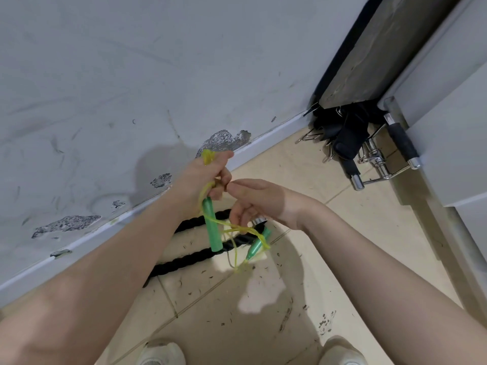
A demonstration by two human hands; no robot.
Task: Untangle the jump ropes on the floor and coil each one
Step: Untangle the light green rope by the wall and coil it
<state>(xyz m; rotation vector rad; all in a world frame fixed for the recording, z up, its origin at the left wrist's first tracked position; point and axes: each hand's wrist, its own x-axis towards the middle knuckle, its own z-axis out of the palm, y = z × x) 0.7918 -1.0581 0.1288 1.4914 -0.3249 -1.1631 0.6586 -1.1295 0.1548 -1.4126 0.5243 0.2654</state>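
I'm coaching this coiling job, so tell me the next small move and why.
Probably wind the loose yellow cord up into the bundle the left hand grips: the right hand already pinches it, and both green handles dangle.

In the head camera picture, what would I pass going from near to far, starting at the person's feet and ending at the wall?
White shoes → thick black rope on the floor tiles → green handle of the yellow jump rope → left hand gripping the bunched yellow cord → white baseboard → scuffed grey wall.
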